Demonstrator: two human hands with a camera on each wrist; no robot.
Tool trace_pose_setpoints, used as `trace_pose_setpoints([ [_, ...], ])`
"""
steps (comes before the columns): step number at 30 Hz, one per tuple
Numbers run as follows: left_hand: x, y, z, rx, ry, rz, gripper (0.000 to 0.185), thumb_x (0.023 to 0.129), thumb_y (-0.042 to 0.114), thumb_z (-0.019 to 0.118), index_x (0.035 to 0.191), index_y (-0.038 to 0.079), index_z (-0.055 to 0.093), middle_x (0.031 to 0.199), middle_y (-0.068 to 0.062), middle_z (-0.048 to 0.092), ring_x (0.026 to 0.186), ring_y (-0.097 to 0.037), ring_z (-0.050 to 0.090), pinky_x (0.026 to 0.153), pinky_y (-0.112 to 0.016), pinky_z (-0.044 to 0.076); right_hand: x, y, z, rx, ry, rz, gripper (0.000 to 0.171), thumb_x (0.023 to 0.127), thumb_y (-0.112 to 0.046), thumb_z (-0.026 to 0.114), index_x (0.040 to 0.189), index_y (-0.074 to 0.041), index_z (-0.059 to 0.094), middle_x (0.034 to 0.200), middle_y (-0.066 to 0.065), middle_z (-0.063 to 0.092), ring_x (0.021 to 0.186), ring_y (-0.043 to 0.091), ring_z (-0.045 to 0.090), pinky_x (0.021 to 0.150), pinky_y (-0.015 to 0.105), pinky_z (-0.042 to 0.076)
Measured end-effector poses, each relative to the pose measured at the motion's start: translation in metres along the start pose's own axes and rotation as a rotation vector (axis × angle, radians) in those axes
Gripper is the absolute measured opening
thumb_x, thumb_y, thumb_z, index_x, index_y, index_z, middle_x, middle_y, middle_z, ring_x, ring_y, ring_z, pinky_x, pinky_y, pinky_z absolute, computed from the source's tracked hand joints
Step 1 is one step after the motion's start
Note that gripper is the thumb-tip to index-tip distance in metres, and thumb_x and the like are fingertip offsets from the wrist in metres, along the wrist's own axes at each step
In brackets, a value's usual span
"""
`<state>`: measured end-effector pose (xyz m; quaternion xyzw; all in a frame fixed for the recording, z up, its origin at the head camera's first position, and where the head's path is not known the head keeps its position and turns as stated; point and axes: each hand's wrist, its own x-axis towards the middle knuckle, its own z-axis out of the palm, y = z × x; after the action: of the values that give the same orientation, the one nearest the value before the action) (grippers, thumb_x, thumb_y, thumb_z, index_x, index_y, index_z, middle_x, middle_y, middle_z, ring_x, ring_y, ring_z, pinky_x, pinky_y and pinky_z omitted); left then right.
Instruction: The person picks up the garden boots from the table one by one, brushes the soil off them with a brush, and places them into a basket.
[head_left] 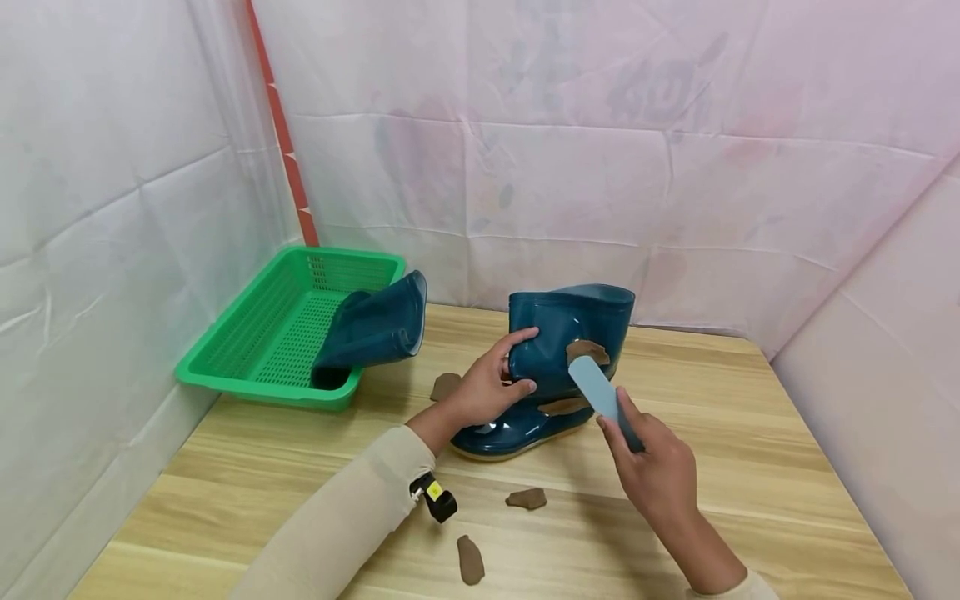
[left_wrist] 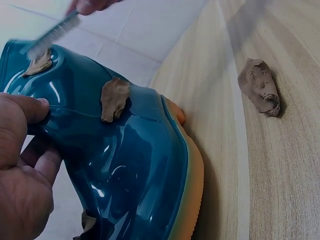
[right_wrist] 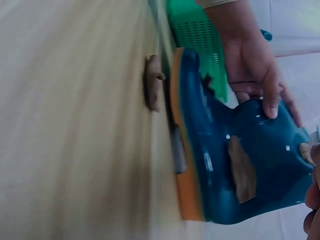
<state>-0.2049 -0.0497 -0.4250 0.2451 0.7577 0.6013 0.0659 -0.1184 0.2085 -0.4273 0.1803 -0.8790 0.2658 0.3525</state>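
Standing upright on the wooden table [head_left: 750, 467], the glossy teal rubber boot [head_left: 558, 350] still carries two brown mud patches [head_left: 587, 350], so your cleaning seems only partly done. Your left hand [head_left: 487, 387] grips its shaft, and your right hand [head_left: 660, 475] holds the pale blue brush [head_left: 600, 396] against the upper patch.

White sheeting [head_left: 570, 125] (creased) walls a pale wooden table [head_left: 750, 467].

brush [head_left: 603, 398] handle: hidden in right hand [head_left: 660, 475] | second boot [head_left: 372, 329] foot: hidden in basket [head_left: 247, 333] | right-wrist view: desk [right_wrist: 75, 125] blurred
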Motion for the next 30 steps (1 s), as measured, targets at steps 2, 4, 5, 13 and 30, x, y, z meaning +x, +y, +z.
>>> trace_pose_setpoints([
  [2,0.000,0.000,0.000,-0.007,0.001,-0.001,0.075,0.101,0.008,0.067,0.158,0.040,0.031,0.131,-0.012,0.066,0.114,-0.017,0.066,0.094,-0.040,0.053,0.005,-0.001,0.000,0.015,0.025,-0.016,0.058,0.078,-0.002,0.087,0.132,0.003,0.067,0.083,0.020,0.072,0.063,0.027,0.065,0.047,0.040,0.047],
  [4,-0.001,0.000,0.000,0.003,0.003,-0.001,0.075,0.100,0.008,0.067,0.158,0.041,0.031,0.132,-0.012,0.066,0.114,-0.017,0.066,0.095,-0.041,0.053,0.010,-0.002,0.002,0.013,0.026,-0.015,0.057,0.080,-0.003,0.086,0.133,0.003,0.066,0.083,0.021,0.072,0.064,0.029,0.065,0.047,0.041,0.046],
  [5,-0.001,0.000,0.000,0.008,0.004,0.001,0.075,0.100,0.008,0.068,0.158,0.041,0.031,0.132,-0.012,0.066,0.114,-0.017,0.066,0.095,-0.041,0.053,0.012,-0.002,0.002,0.009,0.017,-0.005,0.057,0.081,-0.005,0.086,0.134,0.003,0.065,0.084,0.020,0.072,0.063,0.029,0.065,0.047,0.040,0.046],
  [13,0.000,-0.001,0.002,0.002,-0.008,0.029,0.074,0.101,0.008,0.067,0.159,0.037,0.031,0.122,-0.008,0.070,0.101,-0.015,0.067,0.084,-0.033,0.054,0.002,0.000,0.004,-0.041,-0.074,0.070,0.054,0.083,-0.010,0.086,0.132,0.001,0.067,0.078,0.014,0.070,0.055,0.016,0.050,0.044,0.028,0.033],
  [30,-0.001,-0.001,0.001,0.013,0.004,0.031,0.076,0.100,0.009,0.068,0.159,0.039,0.031,0.119,-0.007,0.070,0.096,-0.014,0.067,0.080,-0.032,0.052,0.015,-0.005,-0.001,-0.015,-0.027,0.060,0.056,0.083,-0.007,0.085,0.135,0.002,0.065,0.086,0.020,0.072,0.064,0.029,0.064,0.047,0.037,0.043],
])
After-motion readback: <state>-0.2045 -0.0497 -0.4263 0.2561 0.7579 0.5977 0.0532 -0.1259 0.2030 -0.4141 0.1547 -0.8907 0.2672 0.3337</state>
